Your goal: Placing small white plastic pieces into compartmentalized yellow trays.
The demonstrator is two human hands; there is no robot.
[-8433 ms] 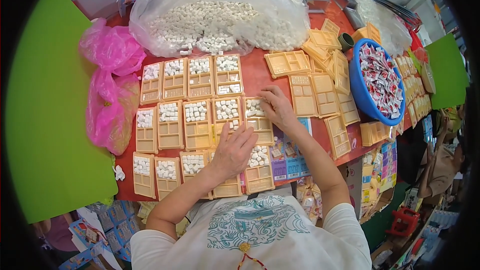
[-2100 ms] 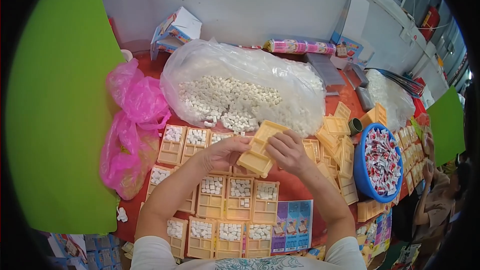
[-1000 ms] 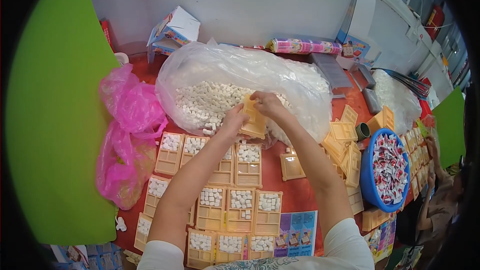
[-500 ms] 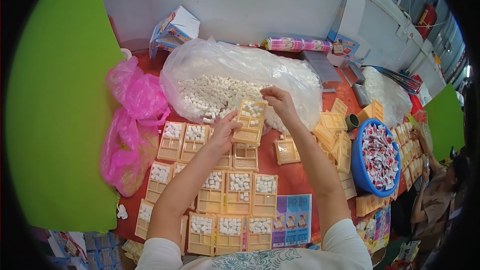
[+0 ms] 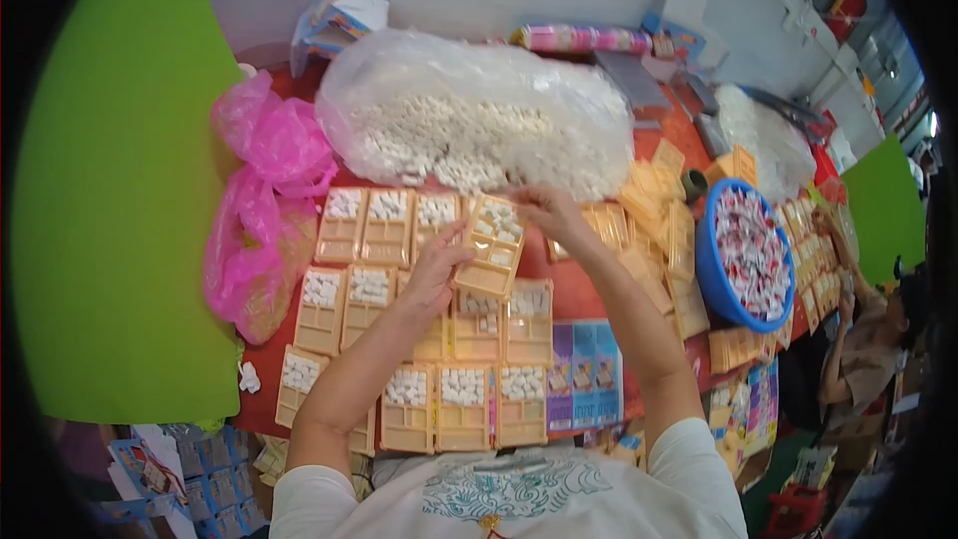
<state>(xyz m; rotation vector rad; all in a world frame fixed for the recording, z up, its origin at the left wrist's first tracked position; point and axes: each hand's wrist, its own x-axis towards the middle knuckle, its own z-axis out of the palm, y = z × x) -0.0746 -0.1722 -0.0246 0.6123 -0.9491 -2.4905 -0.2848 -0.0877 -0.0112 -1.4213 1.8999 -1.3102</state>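
Observation:
My left hand grips the lower left side of a pale yellow compartment tray, held tilted above the table. White cubes sit in its upper part, while the lower compartments show bare plastic. At the tray's upper right edge is my right hand, its fingers drawn together. What they hold, if anything, is too small to make out. Beneath and around my forearms lie rows of similar trays, most with white cubes in their top compartment. Behind my hands, a large clear plastic bag holds many loose white cubes.
A blue basin of small wrapped packets stands at the right, beside stacked trays. Pink plastic bags lie at the left. Printed cards rest near the front edge. Another person works at the far right.
The view has tipped, so the table appears higher in the picture. My right hand has come down from above the bag side to the tray's upper edge. My left hand still holds the tray, more tilted.

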